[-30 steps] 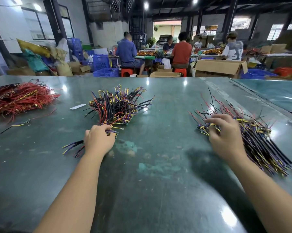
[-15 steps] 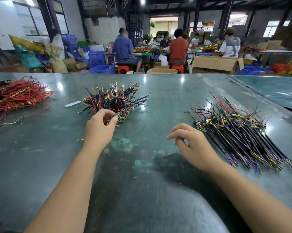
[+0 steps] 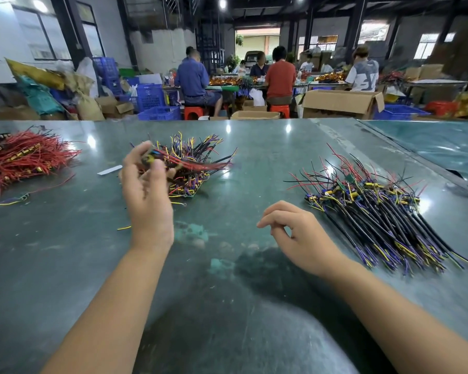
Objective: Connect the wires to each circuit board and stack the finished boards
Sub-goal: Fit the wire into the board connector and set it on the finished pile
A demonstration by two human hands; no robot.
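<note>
Green tabletop (image 3: 227, 306): the landmark here; worn and scuffed, glossy with lamp glare, everything below sits on it.
Middle pile (image 3: 197, 168): a tangle of boards with black, purple, yellow and red wires, towards the table's far side and left of its centre.
Left hand (image 3: 146, 190): raised over the near-left edge of that pile, fingers curled round a small board with red wires (image 3: 189, 163) trailing right; motion blur hides exactly how it is pinched.
Right hand (image 3: 297, 233): nearer the table's front edge, right of centre, loosely curled, holding nothing.
Right pile (image 3: 383, 211): boards with long black, purple and yellow leads, laid roughly parallel on the table's right side.
Red wire heap (image 3: 25, 157): at the table's far-left edge.
Progress: judging by the piles, many pieces are handled and many wait; which pile is finished I cannot tell.
Left to do: apparently one board is in hand now.
Strays: a white strip (image 3: 110, 170) and loose wire offcuts (image 3: 14, 201) lie left of the middle pile.
In the way: trailing leads could snag neighbours.
</note>
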